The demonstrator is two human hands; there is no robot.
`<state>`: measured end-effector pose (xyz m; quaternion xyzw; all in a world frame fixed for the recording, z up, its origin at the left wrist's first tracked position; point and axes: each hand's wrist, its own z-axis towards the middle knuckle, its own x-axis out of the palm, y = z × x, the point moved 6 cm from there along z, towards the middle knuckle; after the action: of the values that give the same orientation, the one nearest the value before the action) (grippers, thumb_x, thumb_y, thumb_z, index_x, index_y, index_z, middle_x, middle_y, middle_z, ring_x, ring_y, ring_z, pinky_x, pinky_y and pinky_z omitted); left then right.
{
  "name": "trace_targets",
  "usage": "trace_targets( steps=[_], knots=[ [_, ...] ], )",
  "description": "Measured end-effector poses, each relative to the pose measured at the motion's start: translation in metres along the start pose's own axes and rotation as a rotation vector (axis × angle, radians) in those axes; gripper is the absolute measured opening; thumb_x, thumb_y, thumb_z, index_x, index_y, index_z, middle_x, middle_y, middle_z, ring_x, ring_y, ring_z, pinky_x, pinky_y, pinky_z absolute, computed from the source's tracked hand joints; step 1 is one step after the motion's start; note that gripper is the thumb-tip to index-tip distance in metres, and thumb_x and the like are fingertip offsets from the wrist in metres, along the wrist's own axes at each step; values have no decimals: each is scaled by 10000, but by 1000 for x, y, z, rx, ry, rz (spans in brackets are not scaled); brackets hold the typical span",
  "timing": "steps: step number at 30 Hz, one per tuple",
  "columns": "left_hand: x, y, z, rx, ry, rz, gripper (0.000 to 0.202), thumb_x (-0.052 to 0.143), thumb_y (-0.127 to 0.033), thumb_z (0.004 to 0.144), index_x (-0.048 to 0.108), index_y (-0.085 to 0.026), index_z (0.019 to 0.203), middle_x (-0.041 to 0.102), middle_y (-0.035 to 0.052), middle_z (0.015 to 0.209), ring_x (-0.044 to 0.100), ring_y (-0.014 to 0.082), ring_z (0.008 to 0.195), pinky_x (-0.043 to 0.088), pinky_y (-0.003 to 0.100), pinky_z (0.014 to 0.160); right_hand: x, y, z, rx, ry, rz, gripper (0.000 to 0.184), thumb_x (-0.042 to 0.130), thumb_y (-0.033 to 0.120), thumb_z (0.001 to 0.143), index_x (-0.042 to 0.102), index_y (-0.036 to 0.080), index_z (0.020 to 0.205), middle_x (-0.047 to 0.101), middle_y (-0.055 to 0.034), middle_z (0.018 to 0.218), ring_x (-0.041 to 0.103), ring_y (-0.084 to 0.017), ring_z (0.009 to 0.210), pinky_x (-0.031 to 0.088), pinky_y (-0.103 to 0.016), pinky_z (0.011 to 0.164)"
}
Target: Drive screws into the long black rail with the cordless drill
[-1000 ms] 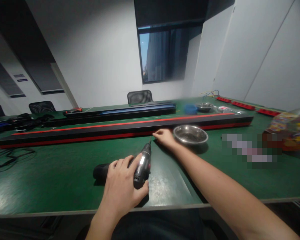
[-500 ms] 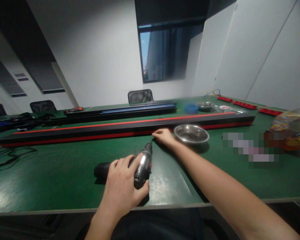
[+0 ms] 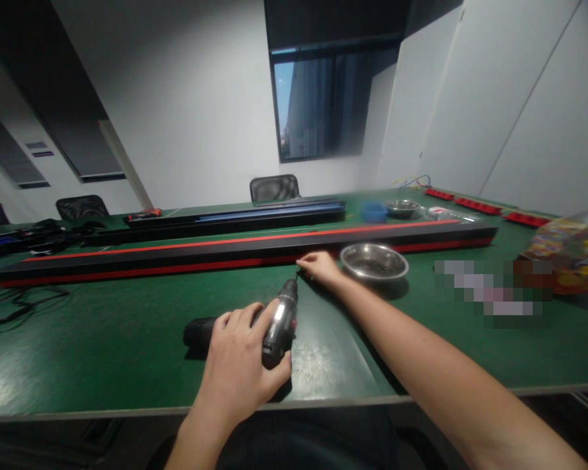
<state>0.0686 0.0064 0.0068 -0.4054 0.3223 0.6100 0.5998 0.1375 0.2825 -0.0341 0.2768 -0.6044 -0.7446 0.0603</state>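
My left hand is wrapped round a black and grey cordless drill, which lies on its side with its bit pointing away from me. At the tip of the bit, my right hand is closed in a pinch; whatever its fingertips hold is too small to make out. Just beyond those fingertips runs a long black bar with red stripes, lying across the table. Beside my right wrist stands a shallow metal bowl with small dark pieces in it.
The green table holds black cables at left and a bag with a colourful print at right. Behind the bar lie more dark bars, a blue bowl and a second metal bowl. Red strips line the right edge.
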Motion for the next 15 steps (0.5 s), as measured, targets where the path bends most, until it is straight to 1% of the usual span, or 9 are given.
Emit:
trace_targets(
  steps=[7, 15],
  knots=[
    [1, 0, 0, 2, -5, 4, 710, 673, -394, 809, 481, -321, 1489, 604, 95, 1336, 550, 330, 1174, 362, 521, 1063, 0, 0, 0, -8, -3, -20, 161, 707, 218, 925, 787, 82, 955, 766, -104, 834, 605, -96, 542, 438, -188, 501],
    [0, 0, -1, 1, -14, 11, 703, 667, -398, 810, 483, -324, 1485, 609, 89, 1331, 555, 329, 1175, 366, 518, 1064, 2, 7, -6, 0, 39, -17, 142, 688, 187, 933, 780, 83, 958, 766, -97, 844, 594, -88, 539, 430, -181, 497]
  ],
)
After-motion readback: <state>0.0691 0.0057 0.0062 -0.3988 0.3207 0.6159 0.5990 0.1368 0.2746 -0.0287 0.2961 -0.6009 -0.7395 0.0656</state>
